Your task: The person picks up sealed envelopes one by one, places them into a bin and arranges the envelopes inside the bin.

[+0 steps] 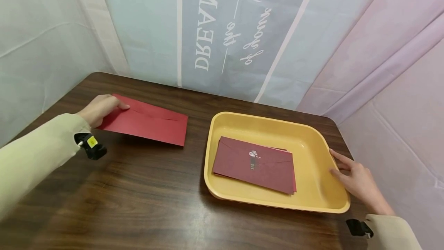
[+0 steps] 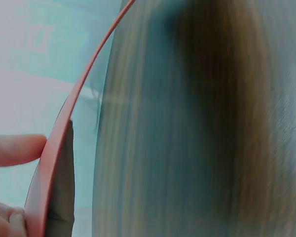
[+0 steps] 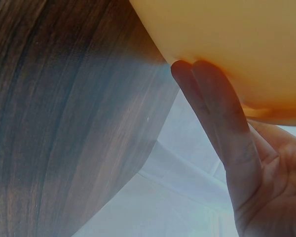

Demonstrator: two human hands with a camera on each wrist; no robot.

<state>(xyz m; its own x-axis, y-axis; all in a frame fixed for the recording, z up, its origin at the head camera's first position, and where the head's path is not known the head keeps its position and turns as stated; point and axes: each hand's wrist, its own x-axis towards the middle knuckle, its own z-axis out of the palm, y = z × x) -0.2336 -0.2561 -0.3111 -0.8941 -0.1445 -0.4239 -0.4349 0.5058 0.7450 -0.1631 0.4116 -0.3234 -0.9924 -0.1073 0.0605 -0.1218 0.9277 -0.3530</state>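
My left hand grips a red envelope by its left end, thumb on top. The envelope is held over the table on the left, its flap side facing up. In the left wrist view the red envelope appears edge-on and curved. At the right, my right hand holds the rim of a yellow plastic basin. Fingers lie against the basin's outer wall in the right wrist view. Inside the basin rests a stack of dark red envelopes, the top one bearing a small white print.
The dark wood-grain table carries the basin. A printed pale blue cloth hangs behind its far edge, with white cloth at the right side.
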